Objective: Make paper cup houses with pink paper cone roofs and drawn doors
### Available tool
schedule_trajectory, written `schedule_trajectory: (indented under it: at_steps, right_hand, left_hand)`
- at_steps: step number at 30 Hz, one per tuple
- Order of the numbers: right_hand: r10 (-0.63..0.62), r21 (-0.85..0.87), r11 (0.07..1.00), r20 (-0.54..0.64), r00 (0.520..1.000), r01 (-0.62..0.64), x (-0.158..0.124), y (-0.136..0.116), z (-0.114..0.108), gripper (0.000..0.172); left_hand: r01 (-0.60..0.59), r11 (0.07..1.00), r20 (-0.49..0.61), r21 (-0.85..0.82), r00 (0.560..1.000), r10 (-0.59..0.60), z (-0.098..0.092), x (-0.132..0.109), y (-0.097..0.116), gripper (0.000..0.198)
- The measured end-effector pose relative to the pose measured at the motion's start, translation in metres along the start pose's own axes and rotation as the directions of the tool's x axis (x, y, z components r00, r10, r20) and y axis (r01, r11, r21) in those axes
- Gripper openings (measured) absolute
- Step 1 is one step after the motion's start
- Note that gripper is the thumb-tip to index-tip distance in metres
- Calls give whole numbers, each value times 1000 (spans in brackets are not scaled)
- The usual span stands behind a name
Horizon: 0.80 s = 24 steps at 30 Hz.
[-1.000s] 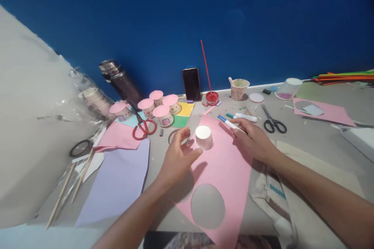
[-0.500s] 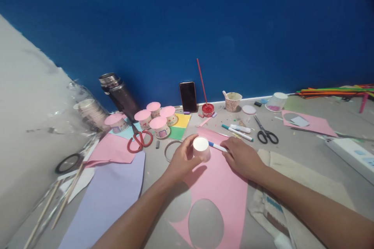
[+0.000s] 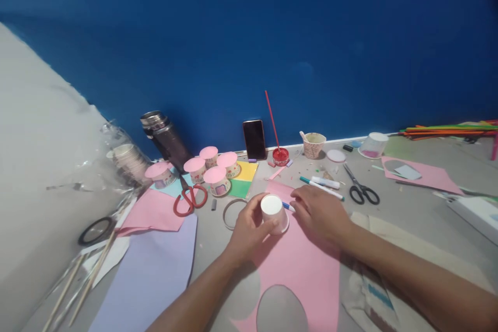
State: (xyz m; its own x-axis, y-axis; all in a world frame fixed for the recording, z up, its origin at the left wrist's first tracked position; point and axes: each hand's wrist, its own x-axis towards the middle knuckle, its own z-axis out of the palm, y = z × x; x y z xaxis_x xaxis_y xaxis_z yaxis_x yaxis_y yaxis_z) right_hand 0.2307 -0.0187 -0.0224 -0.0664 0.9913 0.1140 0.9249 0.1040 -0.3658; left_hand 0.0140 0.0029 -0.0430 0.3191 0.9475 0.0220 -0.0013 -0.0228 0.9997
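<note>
A small white paper cup (image 3: pixel 272 208) stands upside down on a pink sheet of paper (image 3: pixel 307 264), its wider rim showing at the lower right. My left hand (image 3: pixel 251 225) is closed round the cup, thumb in front and fingers behind. Close by on the right, my right hand (image 3: pixel 317 212) has its fingers curled over a marker with a blue cap (image 3: pixel 287 206). Only the cap end of that marker shows beside the cup. Large round holes are cut in the near part of the pink sheet.
Pink-topped cups (image 3: pixel 217 180) and red-handled scissors (image 3: pixel 189 200) lie left, by a purple sheet (image 3: pixel 155 264) and a dark flask (image 3: pixel 165 137). A phone (image 3: pixel 254 139) and a red paint pot (image 3: pixel 280 156) stand at the wall. Black scissors (image 3: pixel 361 189), markers (image 3: pixel 326 182) and a cloth (image 3: pixel 389 233) are right.
My right hand has slid left along the blue-capped marker, covering more of it. The cup has shifted slightly in my left hand, showing more of its rim. The whole view has tilted up a little.
</note>
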Motion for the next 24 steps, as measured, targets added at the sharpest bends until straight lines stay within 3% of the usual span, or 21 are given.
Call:
schedule_trajectory:
  at_steps: [5,11,24]
  right_hand:
    - [16,143,990,-20,1000,-13,-3,13,12,26]
    - [-12,-33,999,131,991,16,-4,15,11,23]
    - [-43,-102,993,211,977,66,-9,15,14,20]
  left_hand:
    - [58,959,-40,-277,997,-71,-3,-4,5,50]
    - [245,779,44,-577,962,-270,-6,-3,5,52]
    - [349,637,88,-687,910,-404,-2,-4,-3,35]
